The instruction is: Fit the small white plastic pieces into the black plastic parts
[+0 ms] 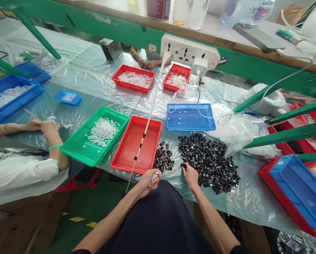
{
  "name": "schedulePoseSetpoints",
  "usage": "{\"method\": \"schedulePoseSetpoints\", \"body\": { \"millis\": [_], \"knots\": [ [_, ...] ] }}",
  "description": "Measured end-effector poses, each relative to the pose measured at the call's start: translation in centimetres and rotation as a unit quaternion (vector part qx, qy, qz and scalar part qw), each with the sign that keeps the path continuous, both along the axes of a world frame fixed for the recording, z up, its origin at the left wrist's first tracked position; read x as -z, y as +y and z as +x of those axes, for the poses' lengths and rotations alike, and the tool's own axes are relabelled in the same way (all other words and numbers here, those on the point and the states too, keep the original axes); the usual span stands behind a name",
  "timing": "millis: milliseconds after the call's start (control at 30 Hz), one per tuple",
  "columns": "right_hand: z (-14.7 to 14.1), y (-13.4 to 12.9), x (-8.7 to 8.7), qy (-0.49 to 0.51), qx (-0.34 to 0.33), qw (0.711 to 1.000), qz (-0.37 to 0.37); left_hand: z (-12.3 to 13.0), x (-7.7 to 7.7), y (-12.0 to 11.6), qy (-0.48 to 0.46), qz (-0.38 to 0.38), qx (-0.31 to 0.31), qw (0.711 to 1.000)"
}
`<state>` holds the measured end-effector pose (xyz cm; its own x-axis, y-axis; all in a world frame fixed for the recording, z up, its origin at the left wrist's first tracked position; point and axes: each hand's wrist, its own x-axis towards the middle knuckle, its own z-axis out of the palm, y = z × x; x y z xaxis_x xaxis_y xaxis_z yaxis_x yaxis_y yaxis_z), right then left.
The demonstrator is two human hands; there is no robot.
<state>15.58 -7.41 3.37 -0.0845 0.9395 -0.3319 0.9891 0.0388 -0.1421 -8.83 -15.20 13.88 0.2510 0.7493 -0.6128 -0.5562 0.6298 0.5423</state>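
Note:
My left hand (149, 182) is closed around several small white pieces (154, 177), just past the near edge of an empty-looking red tray (135, 144). With its fingertips, my right hand (190, 175) pinches a small black piece (183, 165) at the left edge of a large pile of black pieces (210, 160). A smaller group of black pieces (164, 157) lies between the red tray and that pile. White pieces (104, 131) fill part of a green tray (93, 161) at the left. Behind the pile, a blue tray (191, 120) holds a few white pieces.
A white cable (154, 100) hangs from the power strip (189, 51) across the red tray. Another person's hands (42, 126) work at the left. Two red trays (133, 85) (171, 86) stand farther back. Stacked trays (292, 190) and green struts (285, 135) are at the right.

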Motion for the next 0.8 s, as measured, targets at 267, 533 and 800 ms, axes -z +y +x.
{"method": "schedulePoseSetpoints", "body": {
  "millis": [267,533,800],
  "knots": [
    [-0.1,2.1,-0.7,-0.009,-0.075,0.997,-0.015,1.8,-0.5,1.0,0.009,-0.01,0.019,1.0],
    [-1.2,4.0,-1.1,0.095,-0.062,0.993,-0.044,5.0,-2.1,3.1,0.024,-0.029,0.062,0.997],
    [0.4,1.8,-6.9,0.371,0.055,0.927,0.008,6.6,-3.8,3.8,0.103,-0.016,0.024,0.994]
  ]
}}
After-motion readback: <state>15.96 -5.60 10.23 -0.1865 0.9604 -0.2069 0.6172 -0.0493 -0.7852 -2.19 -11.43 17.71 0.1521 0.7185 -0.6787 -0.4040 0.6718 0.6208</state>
